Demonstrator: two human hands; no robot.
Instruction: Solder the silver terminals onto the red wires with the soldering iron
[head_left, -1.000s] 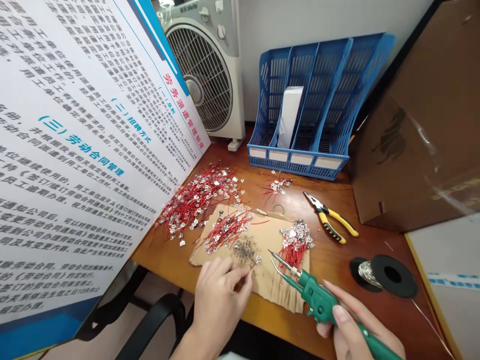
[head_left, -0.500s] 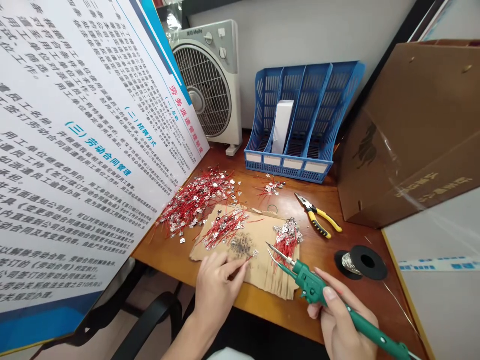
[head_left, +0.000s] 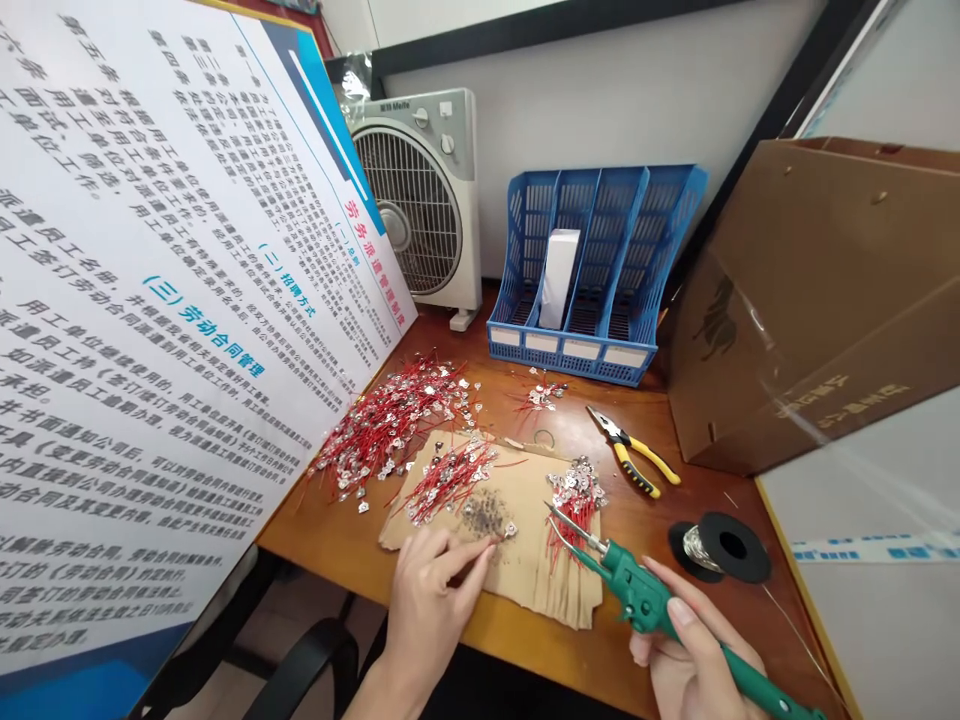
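Your left hand [head_left: 433, 590], lower centre: pinching one small silver tab [head_left: 511, 530] by its red wire [head_left: 498, 540]. Your right hand [head_left: 697, 645], lower right: grasping a green soldering tool [head_left: 639, 597], slim pointed tip [head_left: 574, 525], curved tube [head_left: 577, 552] beneath.

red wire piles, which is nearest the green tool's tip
The right pile on the cardboard: the green tool ends by its left edge; the others lie farther left or back.
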